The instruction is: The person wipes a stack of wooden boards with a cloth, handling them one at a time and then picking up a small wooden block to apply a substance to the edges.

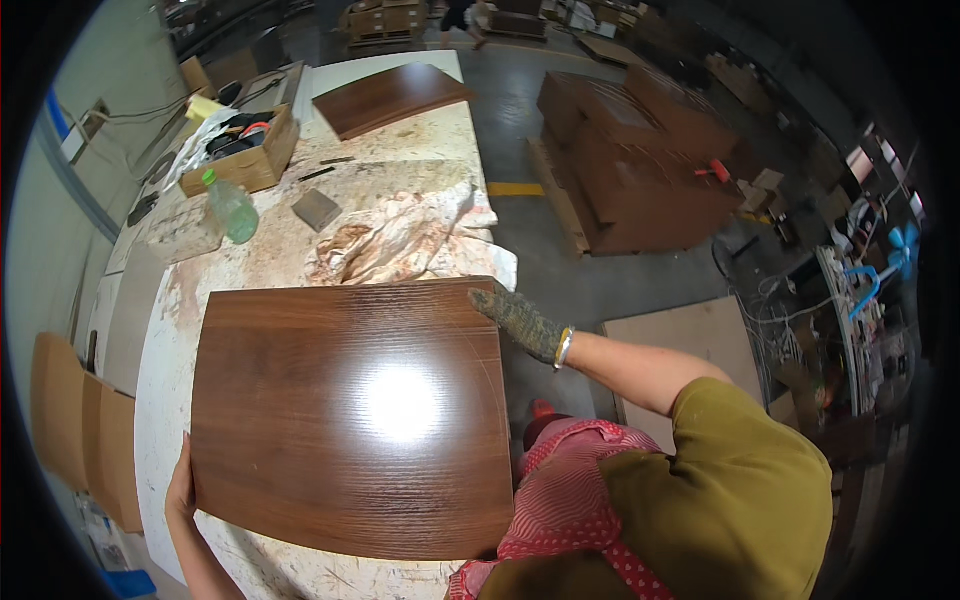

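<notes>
- Lying flat on a stained worktable (275, 265), a glossy brown panel (350, 410) is reflecting an overhead light.
- Left hand (181, 487) is gripping the panel's near-left edge.
- Right hand (520, 322), gloved, is pressing flat on its far-right corner, fingers together.
- Stacked panels (640, 160) are sitting on the concrete floor (520, 110).

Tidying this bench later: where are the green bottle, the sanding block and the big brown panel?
green bottle (233, 210), head view, on its body.
sanding block (317, 209), head view, top face.
big brown panel (300, 400), head view, glossy top face.
</notes>
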`<act>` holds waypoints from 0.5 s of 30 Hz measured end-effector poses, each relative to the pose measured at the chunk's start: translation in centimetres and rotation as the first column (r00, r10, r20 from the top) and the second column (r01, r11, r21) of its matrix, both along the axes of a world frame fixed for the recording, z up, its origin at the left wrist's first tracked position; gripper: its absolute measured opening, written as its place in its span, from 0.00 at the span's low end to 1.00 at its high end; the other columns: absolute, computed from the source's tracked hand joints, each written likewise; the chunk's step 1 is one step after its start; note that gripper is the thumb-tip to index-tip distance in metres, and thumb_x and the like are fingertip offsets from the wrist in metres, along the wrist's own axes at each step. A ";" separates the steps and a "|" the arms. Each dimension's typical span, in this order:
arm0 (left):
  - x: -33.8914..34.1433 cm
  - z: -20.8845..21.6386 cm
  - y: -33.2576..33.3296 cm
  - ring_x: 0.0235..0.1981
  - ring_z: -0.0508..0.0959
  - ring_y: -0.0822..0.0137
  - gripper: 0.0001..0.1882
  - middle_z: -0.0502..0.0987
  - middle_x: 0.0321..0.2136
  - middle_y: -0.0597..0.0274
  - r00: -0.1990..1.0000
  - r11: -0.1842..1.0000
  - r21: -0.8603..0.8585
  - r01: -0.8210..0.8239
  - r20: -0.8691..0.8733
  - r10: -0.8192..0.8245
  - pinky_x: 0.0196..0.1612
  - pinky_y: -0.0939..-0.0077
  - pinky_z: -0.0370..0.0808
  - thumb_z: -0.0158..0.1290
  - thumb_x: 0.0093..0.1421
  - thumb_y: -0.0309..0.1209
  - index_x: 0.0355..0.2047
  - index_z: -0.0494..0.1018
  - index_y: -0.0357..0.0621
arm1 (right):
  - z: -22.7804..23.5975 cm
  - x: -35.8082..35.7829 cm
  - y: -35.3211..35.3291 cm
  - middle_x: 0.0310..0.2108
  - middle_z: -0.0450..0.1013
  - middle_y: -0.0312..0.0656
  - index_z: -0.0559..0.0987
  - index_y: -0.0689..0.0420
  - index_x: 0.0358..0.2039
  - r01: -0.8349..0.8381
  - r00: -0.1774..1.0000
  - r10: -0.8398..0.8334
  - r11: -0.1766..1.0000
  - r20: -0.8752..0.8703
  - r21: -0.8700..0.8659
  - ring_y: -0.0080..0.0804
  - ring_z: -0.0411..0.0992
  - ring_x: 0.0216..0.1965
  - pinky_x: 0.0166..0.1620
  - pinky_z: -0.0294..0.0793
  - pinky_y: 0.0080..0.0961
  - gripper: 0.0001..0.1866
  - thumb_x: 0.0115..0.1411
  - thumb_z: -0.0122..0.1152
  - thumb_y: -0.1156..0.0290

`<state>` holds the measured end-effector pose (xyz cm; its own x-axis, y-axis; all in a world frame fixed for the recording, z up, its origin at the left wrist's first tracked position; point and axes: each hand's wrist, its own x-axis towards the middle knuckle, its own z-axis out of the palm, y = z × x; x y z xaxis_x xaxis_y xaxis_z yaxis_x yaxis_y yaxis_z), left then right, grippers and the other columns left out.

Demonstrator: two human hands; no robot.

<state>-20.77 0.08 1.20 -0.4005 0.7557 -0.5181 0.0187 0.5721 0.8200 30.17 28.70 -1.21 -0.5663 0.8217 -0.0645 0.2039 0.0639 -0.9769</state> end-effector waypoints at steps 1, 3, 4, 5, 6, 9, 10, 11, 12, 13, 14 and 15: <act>0.6 0.2 -0.1 0.55 0.67 0.61 0.43 0.66 0.56 0.52 0.999 1.000 0.002 -0.020 -0.027 0.020 0.57 0.71 0.63 0.37 0.61 0.63 0.59 0.60 0.33 | -0.6 0.5 0.2 0.52 0.66 0.43 0.66 0.57 0.55 -0.012 1.000 0.012 1.000 -0.010 0.026 0.32 0.64 0.53 0.55 0.64 0.26 0.22 0.65 0.47 0.60; 0.6 -0.5 -1.0 0.53 0.69 0.62 0.42 0.68 0.54 0.53 0.990 0.998 0.038 -0.041 0.138 0.035 0.55 0.72 0.65 0.37 0.61 0.62 0.58 0.61 0.33 | -0.4 1.6 0.7 0.49 0.69 0.42 0.68 0.59 0.54 -0.030 0.999 0.031 0.999 -0.026 0.032 0.31 0.66 0.51 0.54 0.65 0.25 0.21 0.65 0.48 0.59; 0.0 -0.8 -2.0 0.52 0.70 0.63 0.41 0.69 0.53 0.54 0.953 0.994 0.066 -0.084 0.296 0.061 0.54 0.73 0.66 0.38 0.61 0.61 0.57 0.62 0.34 | 0.6 2.4 0.5 0.45 0.71 0.40 0.69 0.60 0.52 0.033 0.999 -0.033 0.998 0.011 -0.044 0.31 0.69 0.47 0.52 0.67 0.25 0.20 0.64 0.49 0.60; -0.7 -1.7 -3.1 0.52 0.70 0.63 0.41 0.69 0.53 0.54 0.956 0.996 0.028 -0.090 0.283 0.078 0.54 0.73 0.66 0.38 0.61 0.61 0.57 0.62 0.34 | 1.0 3.2 -0.1 0.42 0.73 0.39 0.70 0.61 0.50 0.096 0.995 -0.090 0.987 0.052 -0.127 0.30 0.71 0.43 0.49 0.70 0.25 0.20 0.64 0.50 0.60; -1.5 -3.6 -4.2 0.49 0.72 0.64 0.37 0.71 0.51 0.55 0.966 0.982 0.084 -0.167 0.213 0.146 0.50 0.73 0.69 0.40 0.62 0.57 0.56 0.64 0.35 | 1.1 4.7 0.1 0.40 0.74 0.38 0.69 0.62 0.50 0.093 0.996 -0.087 0.963 0.036 -0.254 0.31 0.73 0.40 0.46 0.71 0.27 0.20 0.63 0.50 0.61; -6.5 -9.7 -8.8 0.41 0.77 0.65 0.22 0.76 0.43 0.60 0.972 0.966 0.133 -0.224 0.099 0.212 0.41 0.72 0.76 0.49 0.62 0.40 0.51 0.68 0.38 | -1.4 7.6 -2.8 0.37 0.75 0.41 0.68 0.65 0.51 0.054 0.998 -0.062 0.885 -0.002 -0.463 0.33 0.74 0.36 0.41 0.74 0.31 0.22 0.61 0.52 0.63; -6.9 -10.9 -8.7 0.41 0.77 0.65 0.22 0.76 0.43 0.60 0.970 0.962 0.138 -0.237 0.097 0.225 0.41 0.72 0.76 0.49 0.62 0.40 0.51 0.68 0.39 | -2.3 7.6 -3.8 0.35 0.75 0.43 0.67 0.66 0.51 0.062 0.997 -0.073 0.865 -0.003 -0.499 0.34 0.75 0.34 0.38 0.74 0.33 0.22 0.59 0.53 0.65; -6.3 -11.2 -8.0 0.41 0.77 0.65 0.22 0.76 0.43 0.59 0.964 0.958 0.125 -0.258 0.103 0.246 0.41 0.72 0.76 0.49 0.62 0.40 0.51 0.69 0.39 | -3.5 7.3 -4.8 0.35 0.75 0.43 0.67 0.66 0.51 0.062 0.997 -0.080 0.856 -0.013 -0.514 0.34 0.75 0.34 0.38 0.74 0.33 0.22 0.59 0.53 0.65; -5.3 -11.4 -7.0 0.41 0.77 0.65 0.22 0.76 0.43 0.59 0.956 0.952 0.119 -0.282 0.113 0.269 0.41 0.72 0.77 0.49 0.61 0.39 0.51 0.69 0.39 | -4.4 7.0 -5.7 0.35 0.75 0.47 0.67 0.67 0.51 -0.121 0.980 0.147 0.977 0.138 -0.177 0.36 0.75 0.34 0.38 0.74 0.34 0.23 0.58 0.53 0.67; -4.6 -11.0 -6.8 0.41 0.77 0.65 0.21 0.76 0.43 0.59 0.951 0.947 0.114 -0.301 0.114 0.288 0.41 0.71 0.77 0.49 0.61 0.39 0.51 0.69 0.39 | -4.9 6.5 -6.5 0.34 0.74 0.51 0.66 0.68 0.51 -0.365 0.888 0.298 0.920 0.349 0.142 0.37 0.75 0.34 0.37 0.74 0.35 0.24 0.56 0.54 0.68; -4.0 -10.7 -6.5 0.41 0.77 0.65 0.21 0.76 0.43 0.59 0.945 0.941 0.111 -0.318 0.114 0.306 0.40 0.71 0.77 0.49 0.61 0.39 0.51 0.69 0.39 | -5.1 5.5 -7.0 0.35 0.74 0.56 0.66 0.68 0.51 -0.274 0.839 0.231 0.962 0.492 0.016 0.41 0.75 0.34 0.38 0.74 0.34 0.25 0.54 0.53 0.70; -3.6 -10.5 -6.2 0.41 0.77 0.65 0.21 0.76 0.43 0.59 0.943 0.939 0.115 -0.325 0.112 0.313 0.40 0.71 0.77 0.49 0.61 0.39 0.50 0.69 0.39 | -5.7 5.6 -7.1 0.35 0.74 0.56 0.66 0.68 0.51 -0.270 0.842 0.228 0.963 0.488 0.016 0.41 0.75 0.34 0.38 0.74 0.34 0.25 0.54 0.53 0.70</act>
<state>-24.33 -6.12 -9.29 -0.5873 0.6591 -0.4697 -0.2253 0.4242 0.8771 35.81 21.62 -6.90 -0.6685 0.6713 -0.3200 0.6104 0.2495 -0.7518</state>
